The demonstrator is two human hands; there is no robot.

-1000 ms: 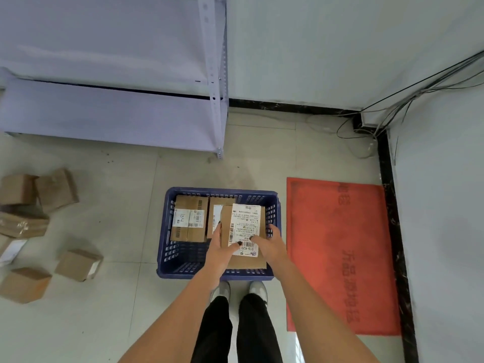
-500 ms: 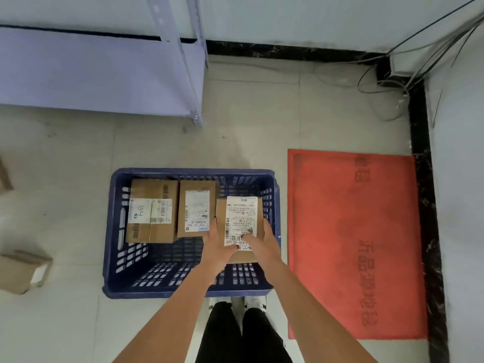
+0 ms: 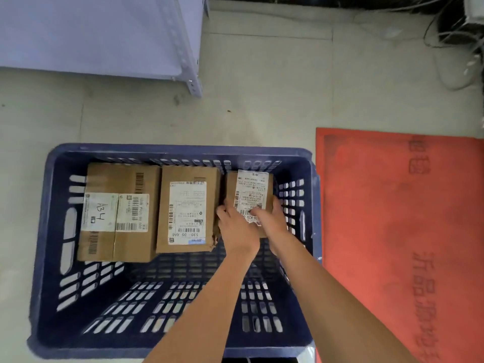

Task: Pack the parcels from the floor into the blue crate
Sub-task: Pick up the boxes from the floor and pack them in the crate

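Note:
The blue crate (image 3: 49, 231) fills the lower middle of the view. Two cardboard parcels lie side by side along its far wall: a wide one marked A34 (image 3: 117, 210) at the left and a labelled one (image 3: 187, 208) in the middle. A smaller brown parcel with a white label (image 3: 250, 189) sits in the far right corner, right beside the middle parcel. My left hand (image 3: 235, 229) grips its near left edge and my right hand (image 3: 269, 218) grips its near right edge. Whether it rests on the crate floor is hidden by my hands.
A red mat (image 3: 400, 231) lies on the floor right of the crate. A pale metal shelf unit (image 3: 104, 35) stands at the far left, its leg (image 3: 193, 85) near the crate. Cables (image 3: 455, 35) trail at the far right. The crate's near half holds nothing.
My head has dropped closer to the crate, which now looks much larger. Both hands have lowered the small parcel from above the crate into its far right corner.

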